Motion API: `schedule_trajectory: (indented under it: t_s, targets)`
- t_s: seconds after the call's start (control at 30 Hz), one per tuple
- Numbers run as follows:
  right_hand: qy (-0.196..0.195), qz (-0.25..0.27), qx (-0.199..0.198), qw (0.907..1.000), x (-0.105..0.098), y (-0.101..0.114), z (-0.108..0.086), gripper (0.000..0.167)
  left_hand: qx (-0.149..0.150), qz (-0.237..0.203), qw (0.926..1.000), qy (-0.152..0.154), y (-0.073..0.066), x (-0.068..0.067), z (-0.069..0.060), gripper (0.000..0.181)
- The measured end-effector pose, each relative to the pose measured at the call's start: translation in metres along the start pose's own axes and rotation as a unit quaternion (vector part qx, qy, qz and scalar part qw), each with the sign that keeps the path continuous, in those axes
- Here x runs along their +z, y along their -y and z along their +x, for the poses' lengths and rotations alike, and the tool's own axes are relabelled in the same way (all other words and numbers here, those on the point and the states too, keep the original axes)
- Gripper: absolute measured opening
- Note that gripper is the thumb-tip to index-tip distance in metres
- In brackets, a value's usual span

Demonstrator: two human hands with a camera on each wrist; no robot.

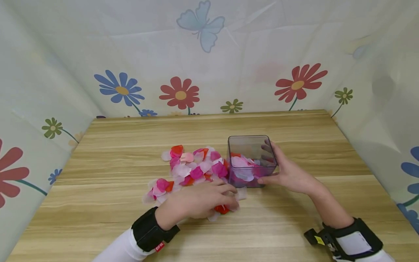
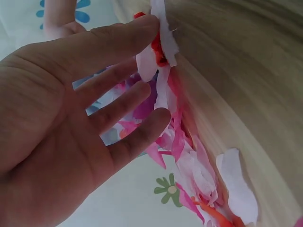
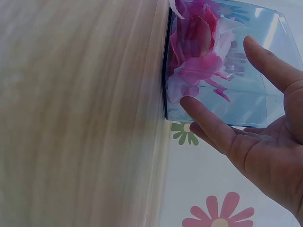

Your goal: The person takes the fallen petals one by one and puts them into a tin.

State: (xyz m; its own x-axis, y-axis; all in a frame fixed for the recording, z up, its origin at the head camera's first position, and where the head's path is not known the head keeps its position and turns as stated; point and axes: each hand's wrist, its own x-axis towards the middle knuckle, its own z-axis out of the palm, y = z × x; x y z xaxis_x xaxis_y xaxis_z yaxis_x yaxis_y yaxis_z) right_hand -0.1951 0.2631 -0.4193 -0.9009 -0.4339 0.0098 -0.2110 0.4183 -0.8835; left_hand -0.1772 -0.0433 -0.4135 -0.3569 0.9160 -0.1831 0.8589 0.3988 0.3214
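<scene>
A loose heap of artificial flower petals (image 1: pixel 196 171) in pink, white and red lies on the table. My left hand (image 1: pixel 206 198) reaches over the heap's near right edge. Its fingers are loosely bent and spread in the left wrist view, where red and white petals (image 2: pixel 161 45) stand at the thumb tip. Whether it grips any is unclear. To the right of the heap stands an open, see-through square box (image 1: pixel 252 151) with petals in its lower part. My right hand (image 1: pixel 289 174) holds this box by its right side, thumb at the front and fingers behind.
The wood-grain table (image 1: pixel 114 153) extends around the heap and box. A white curtain (image 1: pixel 229 65) printed with flowers and a butterfly rises behind it and on both sides. One white petal (image 2: pixel 236 184) lies apart from the others.
</scene>
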Motion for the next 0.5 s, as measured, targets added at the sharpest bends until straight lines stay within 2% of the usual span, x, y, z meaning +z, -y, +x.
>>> schedule_trajectory:
  t_s: [0.23, 0.5]
  targets:
    - [0.000, -0.007, -0.001, 1.0000, 0.0002, -0.0004, -0.0002, 0.119, -0.011, 0.043, 0.9989, 0.014, -0.0014, 0.0025, 0.0045, 0.062]
    - [-0.001, -0.011, -0.005, 0.9999, 0.0005, -0.0005, 0.0003, 0.119, -0.032, 0.055, 0.9975, 0.032, -0.0054, 0.0044, 0.0064, 0.068]
